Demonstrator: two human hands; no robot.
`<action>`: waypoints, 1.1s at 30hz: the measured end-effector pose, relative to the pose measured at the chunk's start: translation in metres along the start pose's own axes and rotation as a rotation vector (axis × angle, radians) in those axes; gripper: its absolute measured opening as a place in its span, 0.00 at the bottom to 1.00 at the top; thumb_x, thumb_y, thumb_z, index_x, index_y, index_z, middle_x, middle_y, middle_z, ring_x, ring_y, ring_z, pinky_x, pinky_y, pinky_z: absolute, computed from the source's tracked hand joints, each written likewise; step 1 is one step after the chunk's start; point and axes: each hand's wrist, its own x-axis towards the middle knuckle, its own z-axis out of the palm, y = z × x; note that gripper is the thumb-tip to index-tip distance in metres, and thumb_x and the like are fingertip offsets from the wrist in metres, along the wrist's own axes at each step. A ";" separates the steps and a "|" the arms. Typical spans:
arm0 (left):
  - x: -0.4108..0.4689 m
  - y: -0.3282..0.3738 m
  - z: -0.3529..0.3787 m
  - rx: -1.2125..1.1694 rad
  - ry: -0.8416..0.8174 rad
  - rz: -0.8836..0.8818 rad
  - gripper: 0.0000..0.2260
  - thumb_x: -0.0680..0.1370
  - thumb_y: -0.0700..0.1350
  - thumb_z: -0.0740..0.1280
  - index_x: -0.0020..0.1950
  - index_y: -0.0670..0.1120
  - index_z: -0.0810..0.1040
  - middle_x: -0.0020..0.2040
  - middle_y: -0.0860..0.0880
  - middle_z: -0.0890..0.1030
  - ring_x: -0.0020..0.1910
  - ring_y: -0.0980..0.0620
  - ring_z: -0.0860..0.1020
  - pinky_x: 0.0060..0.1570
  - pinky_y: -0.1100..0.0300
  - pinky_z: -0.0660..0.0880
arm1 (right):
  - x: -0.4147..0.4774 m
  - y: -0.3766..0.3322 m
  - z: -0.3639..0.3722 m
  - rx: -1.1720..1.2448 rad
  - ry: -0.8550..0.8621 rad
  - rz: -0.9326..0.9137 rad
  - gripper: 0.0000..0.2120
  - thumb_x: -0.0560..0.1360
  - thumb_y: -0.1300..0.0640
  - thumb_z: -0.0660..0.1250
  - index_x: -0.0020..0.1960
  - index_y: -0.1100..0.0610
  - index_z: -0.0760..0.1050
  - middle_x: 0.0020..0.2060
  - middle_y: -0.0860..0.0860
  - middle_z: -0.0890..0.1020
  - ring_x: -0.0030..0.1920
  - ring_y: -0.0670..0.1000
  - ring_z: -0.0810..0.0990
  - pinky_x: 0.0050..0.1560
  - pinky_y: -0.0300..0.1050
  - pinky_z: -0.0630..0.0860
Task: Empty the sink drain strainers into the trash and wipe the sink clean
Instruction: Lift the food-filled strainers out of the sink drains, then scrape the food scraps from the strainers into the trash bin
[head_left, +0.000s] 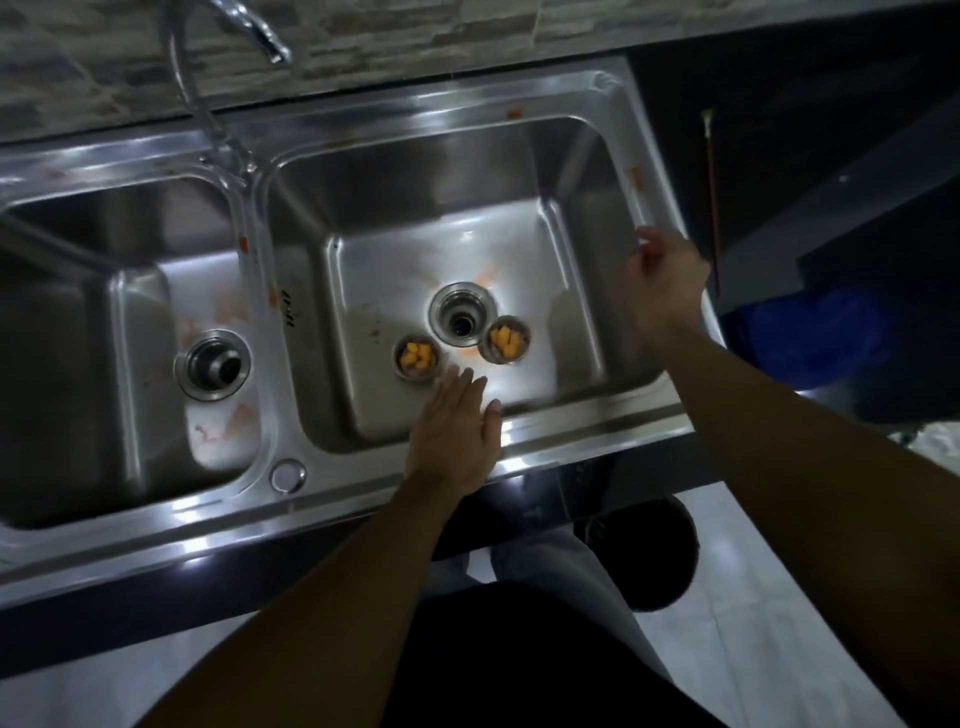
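Note:
A steel double sink (519, 447) fills the view. Two small metal strainers holding orange food bits sit on the right basin's floor, one (415, 357) left of the open drain (461, 321) and one (506, 339) right of it. My left hand (453, 431) reaches over the front rim with fingers spread, its tips just short of the left strainer, holding nothing. My right hand (667, 283) hovers over the basin's right rim, fingers loosely curled, nothing visible in it. Orange smears mark both basins. The left basin's drain (213, 366) is open.
A curved faucet (228, 62) rises at the back between the basins. A thin red stick (711, 197) lies on the dark counter to the right. A blue object (810, 338) sits right of the sink, and a dark round bin (654, 551) stands on the tiled floor below.

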 end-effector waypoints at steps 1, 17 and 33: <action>0.002 0.007 0.003 -0.007 0.004 -0.011 0.24 0.85 0.52 0.54 0.79 0.42 0.66 0.81 0.43 0.63 0.82 0.46 0.56 0.82 0.51 0.50 | 0.008 0.001 -0.007 0.015 0.044 0.015 0.15 0.75 0.60 0.60 0.58 0.56 0.80 0.49 0.53 0.84 0.48 0.51 0.83 0.53 0.38 0.77; 0.016 0.005 0.020 -0.098 0.032 -0.057 0.25 0.84 0.54 0.46 0.77 0.48 0.67 0.81 0.48 0.62 0.82 0.49 0.54 0.80 0.50 0.56 | 0.100 0.028 -0.046 -0.189 -0.023 0.270 0.16 0.70 0.57 0.68 0.57 0.59 0.79 0.55 0.56 0.77 0.50 0.51 0.77 0.54 0.45 0.75; 0.013 0.009 0.012 -0.249 0.110 -0.097 0.23 0.83 0.47 0.51 0.73 0.38 0.72 0.76 0.40 0.71 0.77 0.41 0.67 0.78 0.49 0.62 | -0.011 -0.045 -0.029 0.697 -0.732 0.374 0.21 0.79 0.73 0.60 0.62 0.50 0.74 0.43 0.60 0.82 0.39 0.57 0.86 0.39 0.47 0.83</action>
